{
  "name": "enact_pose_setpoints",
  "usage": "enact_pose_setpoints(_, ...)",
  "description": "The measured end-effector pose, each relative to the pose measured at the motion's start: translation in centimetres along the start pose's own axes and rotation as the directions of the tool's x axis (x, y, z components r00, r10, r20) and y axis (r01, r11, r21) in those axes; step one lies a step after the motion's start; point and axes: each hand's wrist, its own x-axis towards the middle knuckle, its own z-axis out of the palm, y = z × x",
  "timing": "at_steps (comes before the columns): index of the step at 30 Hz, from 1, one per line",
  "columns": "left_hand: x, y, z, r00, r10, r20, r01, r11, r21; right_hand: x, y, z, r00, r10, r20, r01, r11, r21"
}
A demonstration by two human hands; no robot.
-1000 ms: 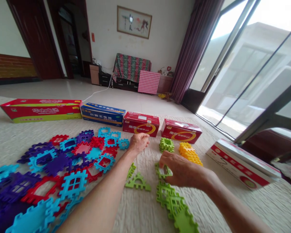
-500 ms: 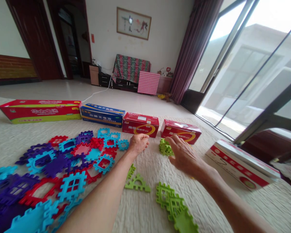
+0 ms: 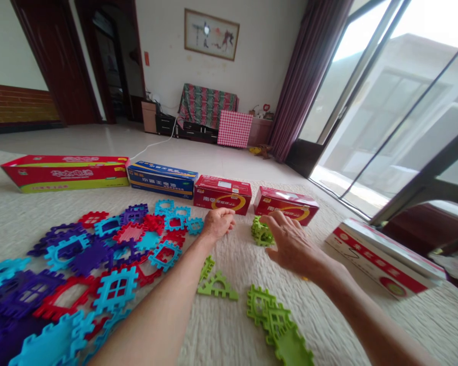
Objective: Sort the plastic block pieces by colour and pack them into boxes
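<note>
My left hand [image 3: 218, 223] is closed in a loose fist above the mat, in front of a dark red box [image 3: 221, 195]; nothing shows sticking out of it. My right hand [image 3: 290, 239] is open, fingers spread and thumb apart, just right of a small cluster of green interlocking blocks [image 3: 261, 233] and partly over it. Whether the fingers touch the cluster I cannot tell. Nearer to me lie a green triangular block [image 3: 218, 287] and an overlapping row of green blocks [image 3: 278, 323]. Left of my left forearm spreads a heap of purple, red and light blue blocks [image 3: 91, 256].
Along the far edge stand a long red and yellow-green box [image 3: 66, 174], a blue box [image 3: 162, 180] and a second dark red box [image 3: 286, 205]. At right sits a white and red carton [image 3: 383, 262]. Everything lies on a cream mat [image 3: 221, 335]. Glass doors [image 3: 404, 117] are beyond.
The view has shifted very slightly. Both hands stay in almost the same place, and the blocks and boxes have not moved.
</note>
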Motion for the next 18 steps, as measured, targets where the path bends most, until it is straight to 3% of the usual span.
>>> enact_pose_setpoints(3,-0.1,0.3,-0.5,1.0,-0.025,0.001,0.025,0.995,-0.096,0.0,-2.4,-1.1,0.997,-0.072,0.023,0.067,0.985,0.157)
enact_pose_setpoints(7,0.1,0.7,-1.2,0.996,-0.085,0.038,0.092,0.965,-0.246,-0.4,-6.6,-2.0,0.966,-0.196,0.166,0.109,0.9,0.423)
enact_pose_setpoints(12,0.4,0.6,-1.7,0.991,-0.103,0.08,0.126,0.923,-0.363,-1.3,-9.3,-1.7,0.924,-0.241,0.298,0.062,0.862,0.503)
enact_pose_setpoints(18,0.6,0.5,-2.0,0.986,-0.109,0.129,0.158,0.869,-0.468,-0.4,-9.9,-0.3,0.962,-0.208,0.177,0.076,0.826,0.558)
